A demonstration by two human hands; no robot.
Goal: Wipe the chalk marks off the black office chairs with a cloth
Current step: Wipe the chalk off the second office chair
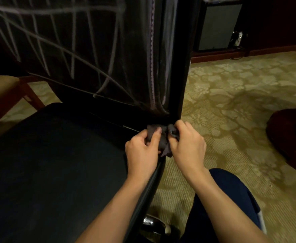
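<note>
Head view shows the left hand (142, 151) and the right hand (185, 146) close together at the rear right corner of the chair seat (56, 163), both pinching one small dark cloth (163, 139) bunched between them. Each hand's fingers curl into the fabric, the left thumb lying across its top. The cloth looks soft, light and limp, so it should fold to any shape; gathering it into a firm pad under the fingertips would probably wipe better than a loose edge. Just above the hands rises the black backrest (84, 55), crossed with pale chalk marks (43, 41) in a net-like pattern, not yet wiped. A patterned carpet (240, 95) lies to the right, and the person's dark trouser knee (231, 188) shows below.
</note>
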